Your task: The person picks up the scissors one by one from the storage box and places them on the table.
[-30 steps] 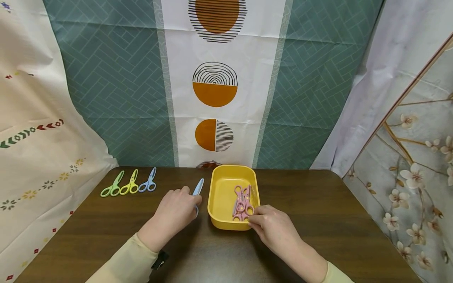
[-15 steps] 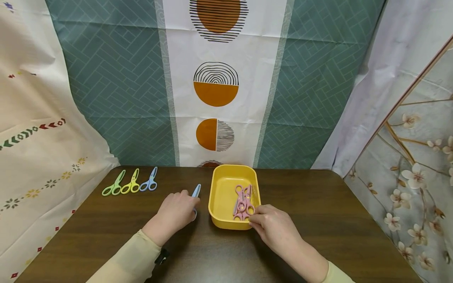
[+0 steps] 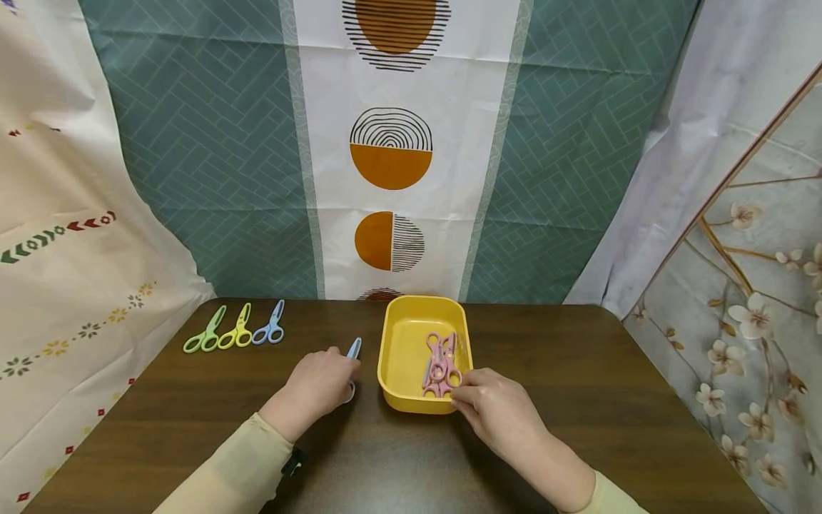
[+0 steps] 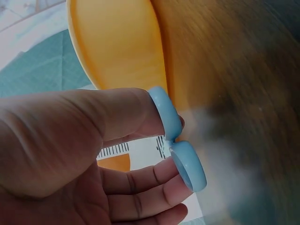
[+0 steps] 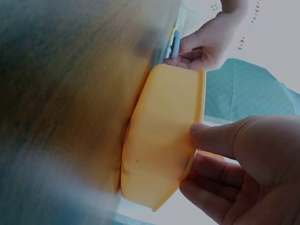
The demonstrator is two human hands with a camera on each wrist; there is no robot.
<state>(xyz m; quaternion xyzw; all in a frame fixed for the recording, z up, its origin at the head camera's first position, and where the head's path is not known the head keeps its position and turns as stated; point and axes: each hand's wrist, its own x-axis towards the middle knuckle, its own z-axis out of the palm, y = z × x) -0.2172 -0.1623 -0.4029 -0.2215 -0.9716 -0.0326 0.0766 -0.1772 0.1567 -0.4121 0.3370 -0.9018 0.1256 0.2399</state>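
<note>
Three scissors [image 3: 240,330] in a row far left on the desk [image 3: 578,400], single pair [image 3: 354,348] in the left hand [image 3: 315,382] between row and box [image 3: 401,350], heaped scissors [image 3: 439,356] in its right half, cloth [image 3: 398,93] behind

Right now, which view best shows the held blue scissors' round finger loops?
Left wrist: both blue finger loops appear large and close. Head: the left hand hides all but part of one. Right wrist: just a small, distant glimpse.

A narrow gap separates the held blue scissors [image 3: 354,348] from the obstructing yellow tray [image 3: 419,405].
</note>
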